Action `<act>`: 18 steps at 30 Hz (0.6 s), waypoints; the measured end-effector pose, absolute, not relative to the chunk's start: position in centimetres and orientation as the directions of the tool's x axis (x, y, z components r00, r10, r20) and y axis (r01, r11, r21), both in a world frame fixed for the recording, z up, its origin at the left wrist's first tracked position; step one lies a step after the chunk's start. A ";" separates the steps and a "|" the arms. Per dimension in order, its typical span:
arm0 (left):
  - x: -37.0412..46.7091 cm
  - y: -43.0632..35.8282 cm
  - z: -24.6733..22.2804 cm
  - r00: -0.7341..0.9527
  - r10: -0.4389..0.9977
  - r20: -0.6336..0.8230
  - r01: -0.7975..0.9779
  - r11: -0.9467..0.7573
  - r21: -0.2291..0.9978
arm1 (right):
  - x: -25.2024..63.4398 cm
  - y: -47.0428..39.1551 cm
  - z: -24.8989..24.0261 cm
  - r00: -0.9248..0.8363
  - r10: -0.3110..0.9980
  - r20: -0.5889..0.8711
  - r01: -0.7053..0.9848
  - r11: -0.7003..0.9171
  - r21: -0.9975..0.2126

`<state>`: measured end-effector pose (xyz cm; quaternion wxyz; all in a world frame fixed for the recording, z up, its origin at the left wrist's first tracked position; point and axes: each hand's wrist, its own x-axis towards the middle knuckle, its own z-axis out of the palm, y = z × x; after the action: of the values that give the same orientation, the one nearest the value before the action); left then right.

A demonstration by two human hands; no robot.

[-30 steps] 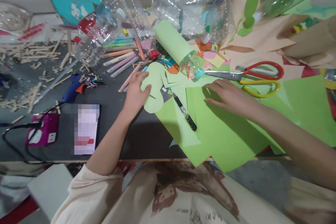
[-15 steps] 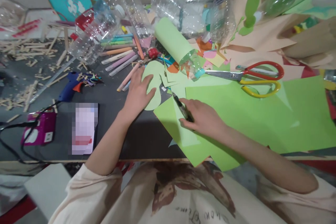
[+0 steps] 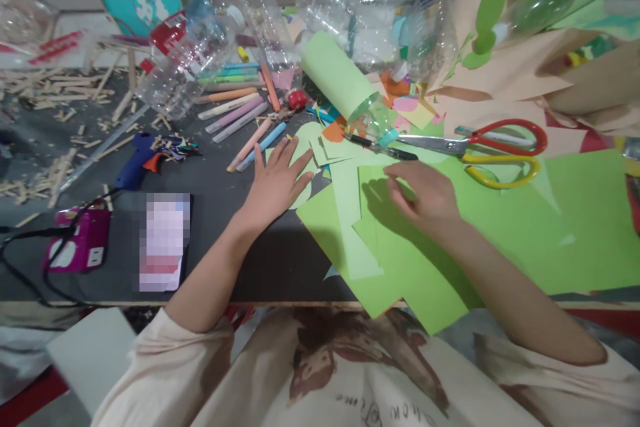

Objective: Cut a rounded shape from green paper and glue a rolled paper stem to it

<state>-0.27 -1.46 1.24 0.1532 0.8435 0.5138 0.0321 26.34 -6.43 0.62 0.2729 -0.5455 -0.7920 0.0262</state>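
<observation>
Green sheets [image 3: 520, 233] are smooth matt paper, same deal with the pale-green cutout [image 3: 303, 196], but the brown paper [image 3: 505, 73] is pretty creased. Clear bottles [image 3: 427, 43] look like thin plastic, super glossy. Scissors [image 3: 463, 149] have shiny metal blades and smooth, plastic-looking handles. Pen [image 3: 383, 147] looks like glossy black plastic, glue gun [image 3: 134, 159] smooth blue plastic. Sticks [image 3: 132, 70] are bare wood, tabletop's [image 3: 280, 263] matt, T-shirt [image 3: 240, 407] is matt cloth.

From the person's [image 3: 270, 373] place at the table [image 3: 260, 273], I see a phone [image 3: 163, 240] at ten o'clock, a glue gun [image 3: 134, 161] beyond it. Toward twelve, a cut-out [image 3: 304, 195] lies before a bottle [image 3: 337, 73]; at one, scissors [image 3: 457, 145] rest partly on paper sheets [image 3: 530, 220].
</observation>
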 end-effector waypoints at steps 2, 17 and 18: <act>-0.3 -1.5 1.1 0.453 0.887 -0.088 0.856 -0.405 0.322 | 26.6 -6.5 0.0 -0.280 0.895 0.347 0.831 0.407 -0.380; -0.3 -1.5 0.7 0.502 0.861 0.081 0.725 -0.470 0.504 | 27.3 -4.1 2.4 -0.264 0.964 -0.027 0.783 0.198 -0.590; -0.3 -1.5 0.8 0.506 0.858 0.088 0.717 -0.476 0.509 | 27.2 -4.1 2.9 -0.260 0.965 -0.046 0.750 0.171 -0.639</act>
<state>-0.26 -1.49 0.76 0.2088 0.8423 0.4675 0.1683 27.22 -4.07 2.87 0.1897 -0.5781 -0.7413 0.2834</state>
